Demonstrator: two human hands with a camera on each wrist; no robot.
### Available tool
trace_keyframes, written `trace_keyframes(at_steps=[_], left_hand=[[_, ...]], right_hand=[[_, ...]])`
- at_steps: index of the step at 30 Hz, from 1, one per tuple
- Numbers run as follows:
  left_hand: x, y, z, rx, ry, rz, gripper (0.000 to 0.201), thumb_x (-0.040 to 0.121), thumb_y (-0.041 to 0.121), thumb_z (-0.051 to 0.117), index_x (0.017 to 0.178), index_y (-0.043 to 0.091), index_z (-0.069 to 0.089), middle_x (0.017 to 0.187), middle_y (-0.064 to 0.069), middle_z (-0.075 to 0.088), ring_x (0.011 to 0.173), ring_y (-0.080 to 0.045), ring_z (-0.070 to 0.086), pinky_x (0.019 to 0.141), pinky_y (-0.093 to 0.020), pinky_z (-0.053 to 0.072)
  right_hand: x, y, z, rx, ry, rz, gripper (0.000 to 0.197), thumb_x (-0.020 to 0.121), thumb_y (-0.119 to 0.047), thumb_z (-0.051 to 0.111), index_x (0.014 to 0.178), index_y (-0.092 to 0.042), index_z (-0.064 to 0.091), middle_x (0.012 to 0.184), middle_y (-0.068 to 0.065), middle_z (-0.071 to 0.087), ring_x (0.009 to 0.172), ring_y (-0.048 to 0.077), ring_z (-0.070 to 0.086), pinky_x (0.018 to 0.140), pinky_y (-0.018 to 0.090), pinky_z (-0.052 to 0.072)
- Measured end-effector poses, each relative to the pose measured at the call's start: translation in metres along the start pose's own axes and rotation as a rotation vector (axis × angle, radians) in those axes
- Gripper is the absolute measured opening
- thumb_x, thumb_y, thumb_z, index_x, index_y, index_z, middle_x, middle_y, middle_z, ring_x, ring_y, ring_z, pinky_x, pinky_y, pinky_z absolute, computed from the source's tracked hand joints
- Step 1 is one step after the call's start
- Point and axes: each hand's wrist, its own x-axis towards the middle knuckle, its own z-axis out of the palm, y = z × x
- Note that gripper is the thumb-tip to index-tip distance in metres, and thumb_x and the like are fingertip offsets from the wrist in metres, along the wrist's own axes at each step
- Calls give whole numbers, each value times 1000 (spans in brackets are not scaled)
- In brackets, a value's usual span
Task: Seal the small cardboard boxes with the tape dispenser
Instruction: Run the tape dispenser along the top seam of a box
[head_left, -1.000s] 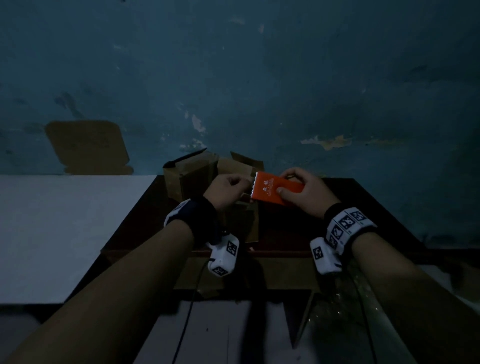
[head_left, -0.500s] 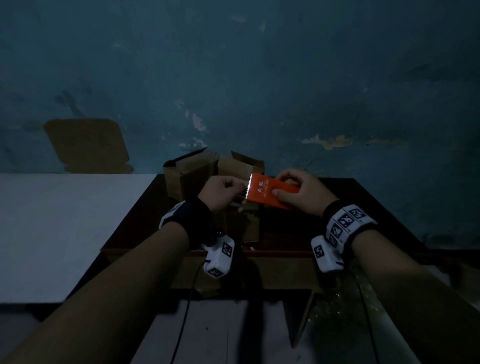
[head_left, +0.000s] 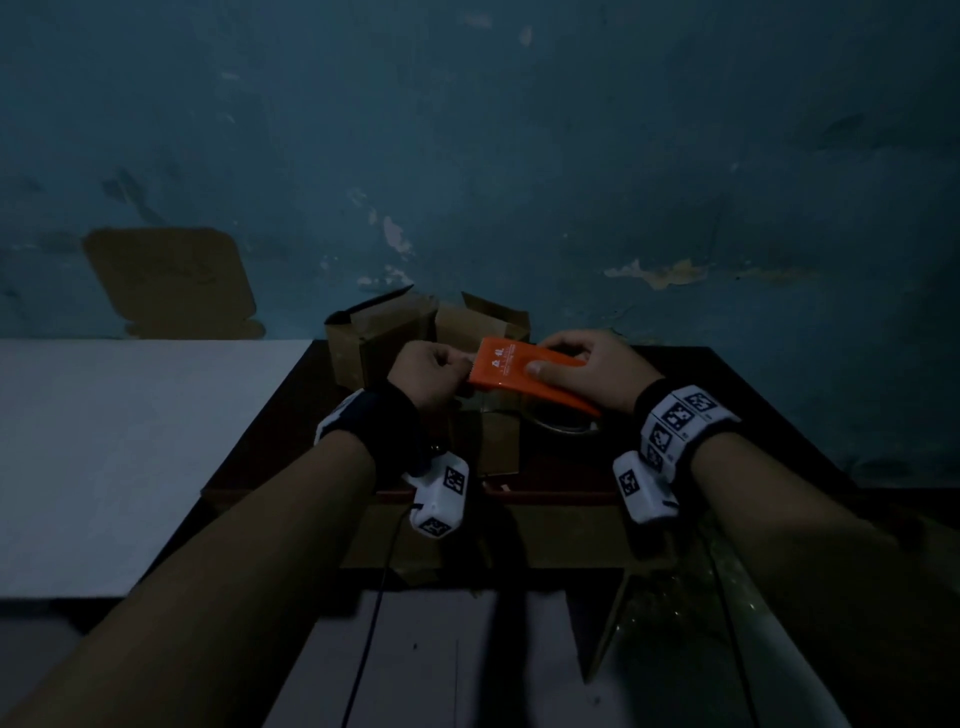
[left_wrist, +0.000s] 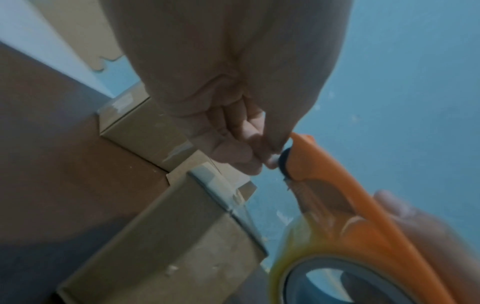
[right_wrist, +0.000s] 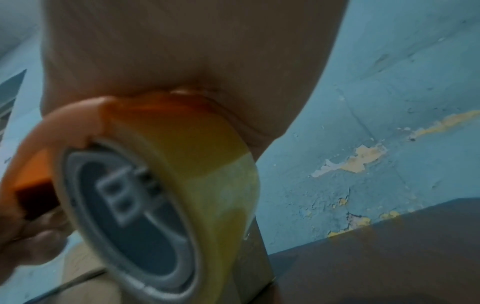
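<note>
My right hand (head_left: 558, 358) grips the orange tape dispenser (head_left: 519, 371) from above, thumb on its flat top. The yellowish tape roll (right_wrist: 182, 164) sits under my palm (right_wrist: 182, 51). My left hand (head_left: 451, 365) is curled, and its fingertips (left_wrist: 269, 159) pinch the tape end at the front edge of the dispenser (left_wrist: 327, 181). Both hands hover over a small cardboard box (head_left: 491, 441) on the dark table (head_left: 701, 415). That box (left_wrist: 182, 236) carries clear tape along its top seam. The tape strip itself is too clear to make out.
Two more cardboard boxes (head_left: 384, 332) (head_left: 485, 322) with raised flaps stand at the table's back against the blue wall. A white surface (head_left: 130, 441) lies to the left. Flat cardboard (head_left: 171, 280) leans on the wall at far left.
Both hands have drifted slightly left. The dispenser has tilted so that its toothed edge points down toward the left hand and its rear shows lower right.
</note>
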Motion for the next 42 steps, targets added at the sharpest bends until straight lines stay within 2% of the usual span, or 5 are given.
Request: trace_keyframes(at_steps=[6, 11, 19, 25, 42], left_hand=[[-7, 3, 2, -155, 44, -99, 32, 98, 15, 52, 71, 3, 63, 63, -8, 61, 44, -6, 56, 44, -16, 44], [-11, 3, 3, -225, 70, -186, 29, 97, 10, 53, 71, 0, 61, 66, -15, 59, 56, -19, 57, 52, -25, 51], [-35, -10, -1, -267, 95, -254, 18, 99, 8, 49, 91, -3, 61, 69, -10, 57, 54, -13, 54, 45, -15, 47], [-39, -15, -3, -320, 85, -327, 23, 98, 11, 52, 80, 2, 62, 72, -9, 58, 62, -15, 55, 58, -23, 49], [-37, -24, -14, -261, 144, -358, 24, 98, 15, 52, 80, 4, 64, 76, -10, 63, 70, -17, 59, 75, -31, 52]], right_hand=[[17, 6, -13, -18, 54, 26, 24, 79, -48, 72, 92, -28, 73, 92, -7, 70, 88, 12, 66, 82, 28, 50], [17, 16, -26, -36, 42, 57, 17, 81, -45, 71, 85, -29, 73, 84, -7, 71, 75, 7, 65, 72, 23, 49], [12, 29, -34, -98, 1, 142, 21, 77, -53, 71, 79, -33, 75, 87, -6, 71, 82, 13, 66, 73, 26, 49], [9, 40, -36, -94, -7, 173, 28, 72, -59, 70, 78, -32, 76, 90, -2, 73, 85, 17, 68, 83, 34, 54], [2, 42, -46, -95, 13, 202, 22, 84, -44, 68, 89, -23, 75, 87, -6, 68, 74, 7, 61, 60, 18, 44]])
